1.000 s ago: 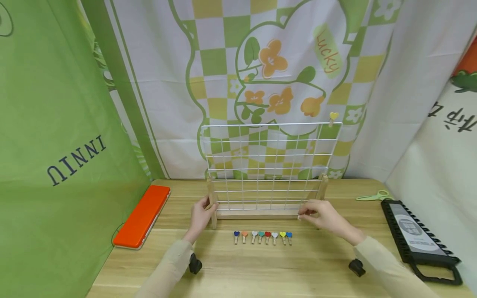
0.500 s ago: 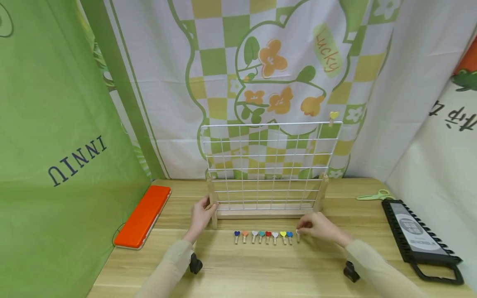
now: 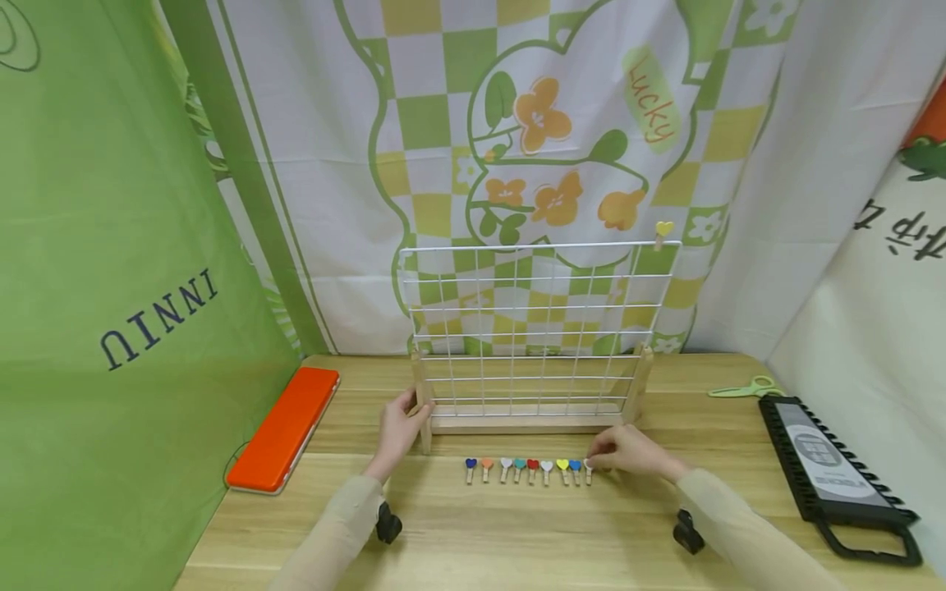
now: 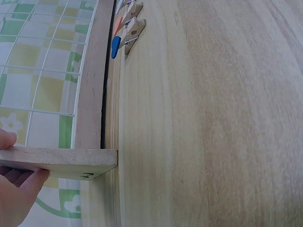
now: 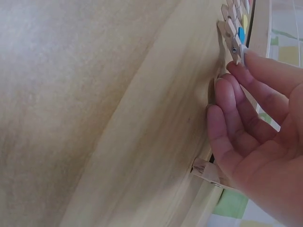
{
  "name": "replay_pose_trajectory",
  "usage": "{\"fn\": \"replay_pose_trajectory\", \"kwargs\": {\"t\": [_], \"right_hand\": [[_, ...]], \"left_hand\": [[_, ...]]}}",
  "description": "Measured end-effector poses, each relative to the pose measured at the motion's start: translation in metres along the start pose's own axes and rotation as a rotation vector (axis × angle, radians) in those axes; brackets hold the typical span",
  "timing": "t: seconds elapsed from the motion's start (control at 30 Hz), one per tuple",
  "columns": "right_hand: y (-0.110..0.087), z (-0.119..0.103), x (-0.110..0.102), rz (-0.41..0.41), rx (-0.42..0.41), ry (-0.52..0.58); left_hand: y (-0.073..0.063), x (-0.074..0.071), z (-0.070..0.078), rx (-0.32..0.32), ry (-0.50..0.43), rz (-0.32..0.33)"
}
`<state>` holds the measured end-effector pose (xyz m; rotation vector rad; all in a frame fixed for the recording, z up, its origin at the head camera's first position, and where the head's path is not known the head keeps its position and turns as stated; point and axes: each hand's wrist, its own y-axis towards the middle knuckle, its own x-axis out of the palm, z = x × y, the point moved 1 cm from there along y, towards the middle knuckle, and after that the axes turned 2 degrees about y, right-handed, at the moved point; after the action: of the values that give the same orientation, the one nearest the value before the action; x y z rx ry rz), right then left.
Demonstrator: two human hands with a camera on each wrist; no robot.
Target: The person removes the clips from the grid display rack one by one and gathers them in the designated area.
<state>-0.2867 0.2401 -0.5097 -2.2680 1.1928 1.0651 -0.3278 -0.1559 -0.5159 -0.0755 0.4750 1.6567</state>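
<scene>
A white wire grid [image 3: 532, 245] stands upright in a wooden base [image 3: 525, 423]. My left hand [image 3: 399, 427] grips the base's left wooden post [image 4: 71, 157], thumb on one side and fingers on the other. At the right end of a row of small heart clothespins, my right hand [image 3: 631, 451] pinches a white-heart clothespin [image 5: 232, 40] between thumb and forefinger. Beside it in the row are a blue clothespin [image 3: 576, 468], a yellow one [image 3: 563, 466] and several others, out to a dark blue one [image 3: 470, 466]. A yellow-heart clothespin [image 3: 663, 231] is clipped at the grid's top right corner.
An orange-red case [image 3: 284, 431] lies at the table's left. Green scissors [image 3: 745, 389] and a black rack-like item with a handle [image 3: 828, 460] lie at the right. Printed curtains [image 3: 340, 205] hang behind and at both sides.
My right hand has come down and left from the base's right foot to the row's end, bringing the white-heart clothespin next to the blue one. My left hand has stayed put.
</scene>
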Motion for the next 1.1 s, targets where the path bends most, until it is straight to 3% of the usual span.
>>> {"fn": "replay_pose_trajectory", "kwargs": {"t": [0.4,0.6,0.77,1.1], "right_hand": [[0.004,-0.004,-0.002,-0.022,-0.019,0.017],[0.003,-0.017,-0.021,0.038,-0.058,-0.071],[0.003,-0.052,-0.063,0.187,-0.128,-0.154],[-0.01,-0.131,-0.166,0.664,-0.346,-0.308]], "left_hand": [[0.001,0.001,-0.002,0.014,-0.008,-0.001],[0.0,0.001,-0.001,0.015,-0.017,-0.008],[0.0,-0.001,-0.002,0.01,-0.012,-0.015],[0.001,0.0,-0.001,0.008,-0.005,-0.005]]}}
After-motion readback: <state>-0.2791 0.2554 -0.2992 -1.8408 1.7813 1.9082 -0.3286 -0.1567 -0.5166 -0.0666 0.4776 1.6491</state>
